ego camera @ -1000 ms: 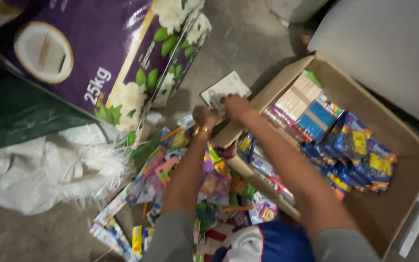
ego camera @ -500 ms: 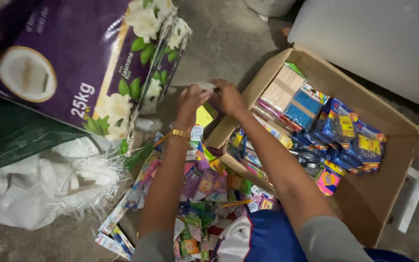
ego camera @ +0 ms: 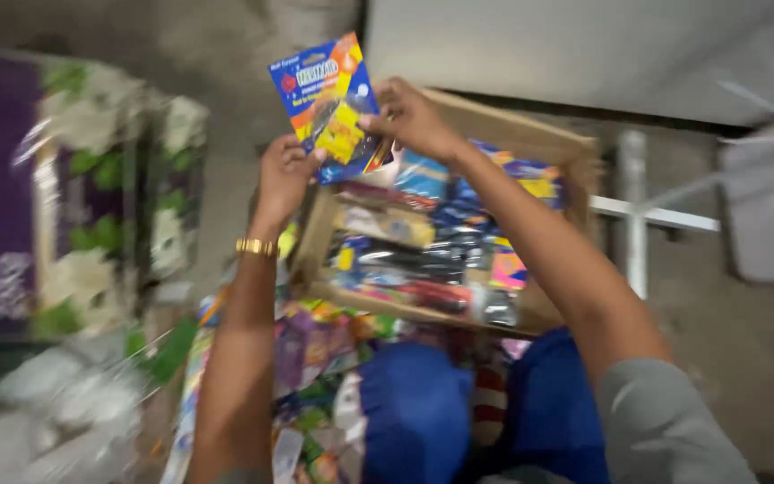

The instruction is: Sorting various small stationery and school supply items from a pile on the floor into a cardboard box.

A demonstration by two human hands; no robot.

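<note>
- Blister-card packet [ego camera: 331, 106], blue and orange with a yellow item under clear plastic, is held up above the far left corner of the cardboard box [ego camera: 315, 235], at about 11 o'clock in the head view; its long axis runs roughly from 11 to 5 o'clock.
- Cardboard box, open-topped, sits at centre, packed with more bright packets [ego camera: 441, 242]; a purple flowered sack [ego camera: 91, 193] lies blurred at 9 o'clock.
- Loose packets [ego camera: 315, 350] are strewn at 6 o'clock, near the person's blue-clad knees.
- Right hand [ego camera: 414, 116] pinches the packet's right edge, at 3 o'clock from the card, fingers closed on it.
- Left hand [ego camera: 284, 170], a gold bracelet [ego camera: 255, 246] on its wrist, grips the lower left corner from 7 o'clock; both hands touch the card, neither nearer.
</note>
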